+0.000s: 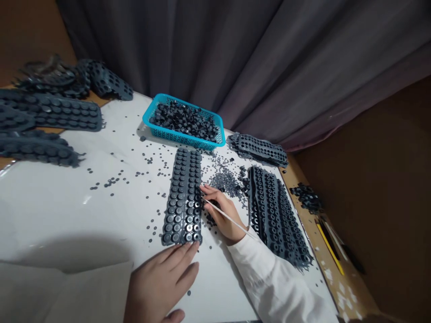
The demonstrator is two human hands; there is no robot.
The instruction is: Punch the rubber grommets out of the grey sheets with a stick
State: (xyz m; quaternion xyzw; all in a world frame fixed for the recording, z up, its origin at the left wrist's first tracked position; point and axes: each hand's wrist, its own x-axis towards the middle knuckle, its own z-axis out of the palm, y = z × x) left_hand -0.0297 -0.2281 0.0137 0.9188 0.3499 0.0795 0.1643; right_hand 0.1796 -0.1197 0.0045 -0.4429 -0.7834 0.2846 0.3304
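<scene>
A dark rubber sheet [182, 193] with rows of round moulded pieces lies lengthwise in front of me on the white table. My left hand [164, 273] rests at its near end, fingers stretched out and fingertips touching the edge. Pinched in my right hand [224, 215] is a thin white stick [229, 218], slanting back over the wrist. The fingertips of that hand are at the sheet's right edge, partway along the rows. What the stick's tip touches is too small to make out. Small dark discs [225, 179] form a heap just beyond my right hand.
A blue basket [184, 138] full of small dark pieces stands at the back. More rubber sheets are stacked at the right [276, 215], back right [259, 149] and left [67, 111]. A yellow-handled tool [330, 246] lies along the right edge. Loose discs dot the white tabletop [84, 184].
</scene>
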